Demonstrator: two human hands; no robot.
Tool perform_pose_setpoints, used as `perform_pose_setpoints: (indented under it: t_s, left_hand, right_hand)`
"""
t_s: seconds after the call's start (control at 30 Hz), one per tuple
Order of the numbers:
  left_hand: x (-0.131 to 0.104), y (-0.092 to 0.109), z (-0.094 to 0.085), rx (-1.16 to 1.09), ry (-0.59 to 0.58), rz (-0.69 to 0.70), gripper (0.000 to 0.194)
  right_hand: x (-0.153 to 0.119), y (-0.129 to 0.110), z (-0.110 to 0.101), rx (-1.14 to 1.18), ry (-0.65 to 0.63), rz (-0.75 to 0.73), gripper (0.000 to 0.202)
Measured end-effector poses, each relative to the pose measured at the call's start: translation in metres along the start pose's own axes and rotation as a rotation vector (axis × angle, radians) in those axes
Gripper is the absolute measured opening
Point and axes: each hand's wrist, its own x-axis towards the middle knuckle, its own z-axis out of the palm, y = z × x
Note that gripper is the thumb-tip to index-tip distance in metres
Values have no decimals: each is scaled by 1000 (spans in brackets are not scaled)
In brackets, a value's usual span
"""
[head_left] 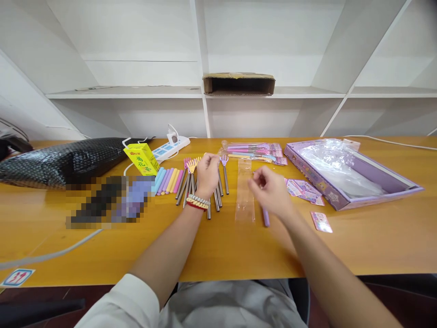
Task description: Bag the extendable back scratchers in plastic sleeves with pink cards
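1. Near: right hand (271, 191) closed on a purple-handled rod (266, 217), just right of the clear sleeve (245, 196) lying on the surface (218, 255).
2. Middle: left hand (207, 175) pinches one telescopic scratcher (224, 174) from the loose row.
3. Far: bagged scratchers (254, 152); purple box (348, 175) right.
4. Step, judged: bagging; next needs sleeve mouth opened.

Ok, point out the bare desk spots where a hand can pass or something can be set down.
Free: the near edge of the desk between the forearms, and right of the small card, below the purple box. Crowded: around the left hand among the metal sticks, and by the clear sleeve.
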Motion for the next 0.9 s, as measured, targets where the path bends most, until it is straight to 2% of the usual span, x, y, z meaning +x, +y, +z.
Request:
perform_pose_setpoints:
  t_s: [0.1, 0.2, 0.33, 0.5, 0.67, 0.77, 0.9]
  left_hand:
    - [-11, 5, -3, 281, -278, 134, 18]
    - [-25, 8, -10, 634, -502, 240, 18]
    - [-45, 7, -21, 962, -631, 411, 17]
    - [-63, 6, -23, 1126, -847, 542, 31]
    - [-72, 5, -17, 1122, -955, 547, 45]
    - [-73, 3, -16, 1112, -970, 515, 46]
    - [-71, 0, -16, 1088, -971, 477, 45]
  right_hand:
    - [33, 34, -15, -338, -120, 115, 15]
    - [45, 58, -8, -523, -213, 237, 20]
    - [36, 73, 6, -580, -292, 276, 23]
    - [25, 78, 12, -583, -372, 242, 26]
    - [23, 83, 16, -601, -411, 187, 31]
    - [23, 87, 17, -590, -419, 184, 29]
    - [23, 90, 17, -569, -409, 176, 18]
